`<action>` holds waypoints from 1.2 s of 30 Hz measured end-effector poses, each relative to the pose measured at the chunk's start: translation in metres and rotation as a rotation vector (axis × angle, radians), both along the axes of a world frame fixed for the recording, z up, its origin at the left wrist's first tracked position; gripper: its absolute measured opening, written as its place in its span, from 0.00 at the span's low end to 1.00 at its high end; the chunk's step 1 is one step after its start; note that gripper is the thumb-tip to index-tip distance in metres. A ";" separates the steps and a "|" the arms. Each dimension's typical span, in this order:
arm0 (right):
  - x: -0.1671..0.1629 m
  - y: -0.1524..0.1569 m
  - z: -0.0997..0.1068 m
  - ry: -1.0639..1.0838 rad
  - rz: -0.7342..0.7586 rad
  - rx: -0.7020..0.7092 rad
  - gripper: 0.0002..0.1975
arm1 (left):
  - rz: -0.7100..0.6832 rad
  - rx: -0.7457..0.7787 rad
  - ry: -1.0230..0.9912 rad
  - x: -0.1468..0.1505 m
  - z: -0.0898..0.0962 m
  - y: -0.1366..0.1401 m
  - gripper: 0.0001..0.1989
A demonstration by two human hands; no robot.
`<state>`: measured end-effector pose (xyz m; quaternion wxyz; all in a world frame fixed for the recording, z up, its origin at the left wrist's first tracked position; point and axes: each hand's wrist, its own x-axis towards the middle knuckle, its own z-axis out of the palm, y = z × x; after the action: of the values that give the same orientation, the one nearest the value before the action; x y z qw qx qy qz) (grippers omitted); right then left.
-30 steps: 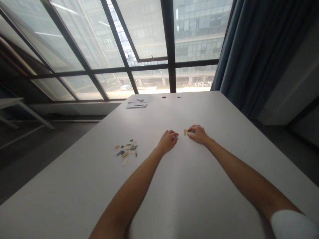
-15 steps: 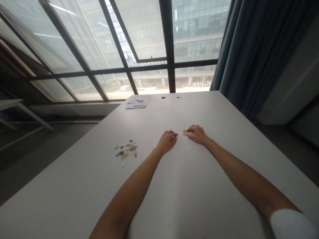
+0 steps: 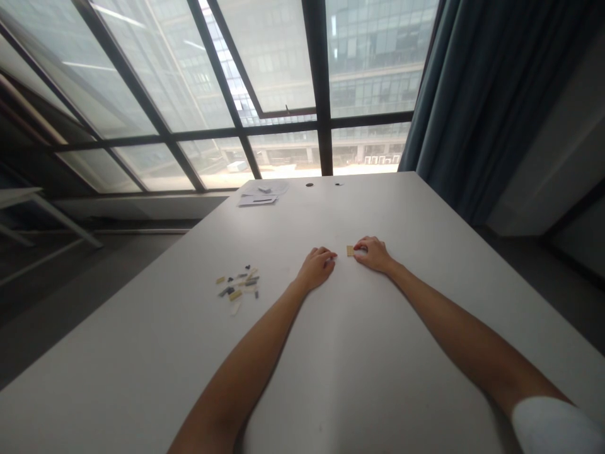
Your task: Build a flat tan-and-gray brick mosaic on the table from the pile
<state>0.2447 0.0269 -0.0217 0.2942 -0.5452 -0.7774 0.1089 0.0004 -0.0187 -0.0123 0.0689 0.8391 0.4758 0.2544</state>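
My right hand (image 3: 374, 253) pinches the right edge of a small tan building-brick plate (image 3: 350, 251) between thumb and fingertips. The plate is squarish and its top faces up, low over the white table. Just left of it, my left hand (image 3: 317, 267) rests with bent fingers drawn together, their tips pointing at the plate across a short gap. Whatever those fingertips may hold is too small to make out. Further left lies a loose pile of small building bricks (image 3: 235, 295), in tan, grey, black and white.
The white table (image 3: 368, 353) stretches to the windows. On its far left corner lie sheets of paper (image 3: 258, 200) with a dark, thin item on top. A round black cable hole (image 3: 309, 185) and a small dark object (image 3: 338, 184) are near the far edge. A blue curtain (image 3: 454, 126) hangs right.
Hardly anything differs. Both hands and the tan plate keep their places, and the plate's studs show less clearly now. The pile of bricks is the same.
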 end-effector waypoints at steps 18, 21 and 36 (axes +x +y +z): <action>-0.001 -0.002 0.003 -0.008 0.003 -0.005 0.09 | -0.004 0.004 0.001 0.000 -0.001 0.001 0.16; -0.001 -0.001 0.002 -0.004 -0.001 -0.005 0.09 | -0.001 0.002 0.000 -0.001 -0.001 0.001 0.15; 0.000 0.001 0.000 -0.008 -0.004 -0.008 0.09 | -0.002 0.004 -0.006 -0.001 -0.001 0.000 0.15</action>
<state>0.2444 0.0274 -0.0221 0.2892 -0.5482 -0.7771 0.1093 -0.0006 -0.0183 -0.0135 0.0690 0.8390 0.4742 0.2579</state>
